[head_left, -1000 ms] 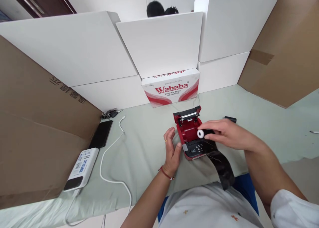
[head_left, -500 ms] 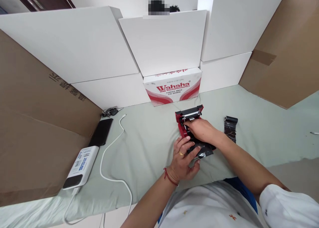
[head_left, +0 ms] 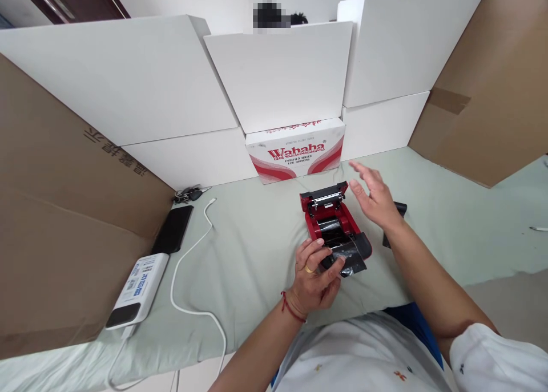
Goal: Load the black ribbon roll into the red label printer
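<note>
We look down on a long table (head_left: 252,243) draped in pale green cloth, with tall white cardboard cartons (head_left: 278,78) along its far edge. Against them stands a low white carton with red print (head_left: 295,152). Between that carton and the table's near edge, right of the middle, we find the boxy red-and-black plastic machine (head_left: 350,219). The right hand (head_left: 375,201) hovers beside it, apart from everything, its grip spread and holding nothing. The left hand (head_left: 314,275) curls over the machine's front, fingertips pressing a loose strip of black film (head_left: 351,261); we cannot tell whether the thumb closes its grip from below.

We judge the work well along: the glossy black film roll (head_left: 329,225) lies in the red well and the strip is drawn over the front, while the hinged lid (head_left: 324,197) stands raised, its closing not yet done.

As for surfaces, we see soft wrinkles in the cloth, hard plastic walls, a shiny straight bar under the lid, and thin, creased film with a ragged end. A second black cylindrical roll (head_left: 401,208) lies partly behind the right wrist.
</note>
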`<state>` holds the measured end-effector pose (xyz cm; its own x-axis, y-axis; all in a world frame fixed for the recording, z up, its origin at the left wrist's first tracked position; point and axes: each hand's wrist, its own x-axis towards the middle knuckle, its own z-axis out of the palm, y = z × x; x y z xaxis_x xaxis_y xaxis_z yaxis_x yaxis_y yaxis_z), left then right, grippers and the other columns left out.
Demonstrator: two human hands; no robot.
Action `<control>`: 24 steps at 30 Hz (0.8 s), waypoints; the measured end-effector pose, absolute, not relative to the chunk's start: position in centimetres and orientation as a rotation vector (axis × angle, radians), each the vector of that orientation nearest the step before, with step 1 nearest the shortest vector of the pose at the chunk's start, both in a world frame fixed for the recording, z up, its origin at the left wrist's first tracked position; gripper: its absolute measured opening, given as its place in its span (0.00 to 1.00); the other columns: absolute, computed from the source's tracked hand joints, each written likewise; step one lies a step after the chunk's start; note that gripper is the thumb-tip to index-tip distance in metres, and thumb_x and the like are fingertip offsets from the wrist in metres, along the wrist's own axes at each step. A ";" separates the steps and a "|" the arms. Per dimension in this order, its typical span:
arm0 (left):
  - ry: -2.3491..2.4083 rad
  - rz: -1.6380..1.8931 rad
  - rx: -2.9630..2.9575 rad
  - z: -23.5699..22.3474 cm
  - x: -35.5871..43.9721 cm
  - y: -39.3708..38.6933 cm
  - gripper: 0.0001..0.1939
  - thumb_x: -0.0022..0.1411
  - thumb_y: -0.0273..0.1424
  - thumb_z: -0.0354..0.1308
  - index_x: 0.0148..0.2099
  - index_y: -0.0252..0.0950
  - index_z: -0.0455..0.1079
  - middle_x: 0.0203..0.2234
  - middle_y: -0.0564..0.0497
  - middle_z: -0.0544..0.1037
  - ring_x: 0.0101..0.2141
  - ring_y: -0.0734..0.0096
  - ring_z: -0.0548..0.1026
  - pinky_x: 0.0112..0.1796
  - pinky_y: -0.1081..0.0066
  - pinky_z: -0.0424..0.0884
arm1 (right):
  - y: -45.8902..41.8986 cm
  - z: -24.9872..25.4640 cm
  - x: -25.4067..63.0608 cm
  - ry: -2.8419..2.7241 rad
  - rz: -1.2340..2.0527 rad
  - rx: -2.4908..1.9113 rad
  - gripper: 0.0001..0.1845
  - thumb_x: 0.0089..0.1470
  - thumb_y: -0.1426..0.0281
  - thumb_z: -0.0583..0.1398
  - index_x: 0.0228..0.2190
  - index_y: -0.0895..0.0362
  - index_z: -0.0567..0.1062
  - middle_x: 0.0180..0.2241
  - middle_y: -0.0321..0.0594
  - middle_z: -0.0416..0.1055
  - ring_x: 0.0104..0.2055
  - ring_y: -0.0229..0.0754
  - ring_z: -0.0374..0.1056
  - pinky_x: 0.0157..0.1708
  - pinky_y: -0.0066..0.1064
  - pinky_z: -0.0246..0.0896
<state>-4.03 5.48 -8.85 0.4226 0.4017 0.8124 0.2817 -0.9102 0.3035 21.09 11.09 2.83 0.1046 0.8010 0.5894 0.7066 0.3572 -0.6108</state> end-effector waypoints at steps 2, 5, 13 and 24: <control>0.631 1.535 2.563 -8.9 -4.0 5.4 0.37 0.62 0.30 0.64 0.73 0.55 0.71 0.51 0.43 0.81 0.63 0.43 0.73 0.66 0.37 0.68 | 11.2 1.7 21.0 -1.685 0.201 -1.309 0.27 0.75 0.50 0.55 0.62 0.52 0.78 0.61 0.50 0.80 0.66 0.53 0.72 0.69 0.55 0.67; 0.685 1.605 2.596 -8.8 -3.9 5.1 0.30 0.66 0.35 0.63 0.69 0.55 0.74 0.52 0.43 0.79 0.64 0.45 0.72 0.68 0.40 0.66 | 9.7 0.5 20.5 -1.681 0.206 -1.180 0.20 0.77 0.57 0.56 0.54 0.51 0.83 0.54 0.46 0.84 0.63 0.50 0.75 0.68 0.52 0.67; 0.779 1.749 2.351 -7.9 -4.7 6.0 0.29 0.81 0.46 0.48 0.77 0.46 0.61 0.62 0.40 0.76 0.70 0.51 0.70 0.71 0.43 0.63 | 4.6 -3.5 21.2 -1.724 0.286 -0.967 0.17 0.76 0.69 0.57 0.52 0.49 0.86 0.50 0.43 0.87 0.58 0.47 0.80 0.62 0.46 0.75; 0.820 1.470 1.827 -8.8 -4.9 6.9 0.23 0.84 0.39 0.44 0.69 0.43 0.73 0.58 0.42 0.84 0.65 0.55 0.77 0.70 0.47 0.64 | 4.2 -5.4 20.9 -1.642 0.338 -0.926 0.19 0.77 0.69 0.56 0.54 0.48 0.86 0.52 0.43 0.86 0.62 0.47 0.78 0.64 0.46 0.73</control>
<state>-4.86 6.94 -8.82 0.1779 0.7966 0.5778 0.0730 -0.5962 0.7995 20.87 4.18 -5.44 -0.0248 0.7205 0.6930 0.3886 0.6457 -0.6573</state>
